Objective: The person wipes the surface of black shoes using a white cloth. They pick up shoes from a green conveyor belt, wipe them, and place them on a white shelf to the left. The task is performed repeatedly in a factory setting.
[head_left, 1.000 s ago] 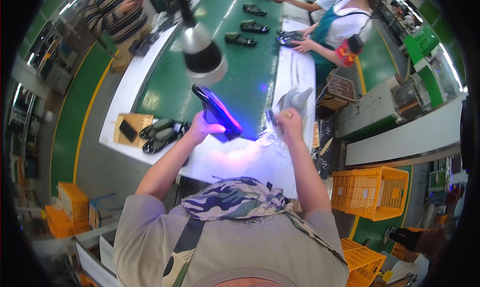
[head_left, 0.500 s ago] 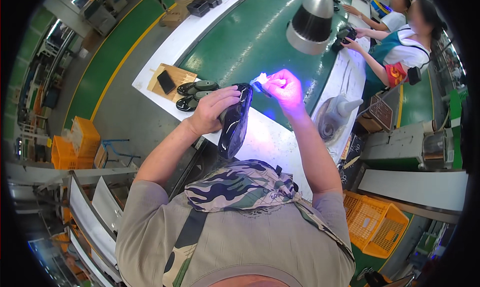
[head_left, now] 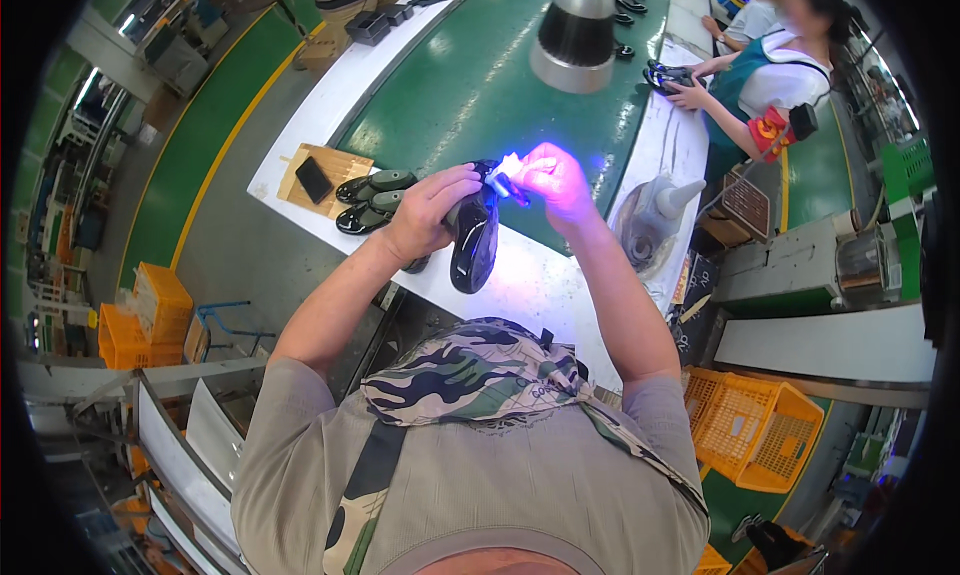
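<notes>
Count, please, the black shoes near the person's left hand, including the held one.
3 clearly visible: held shoe in the left hand; farther shoe and nearer shoe side by side, by the wooden board. Others may be hidden.

Black shoe [head_left: 477, 237] partly hidden

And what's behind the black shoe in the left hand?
White table shows around the lower end of the black shoe. The patch directly behind is covered by the shoe and left hand, so anything there cannot be seen.
</notes>
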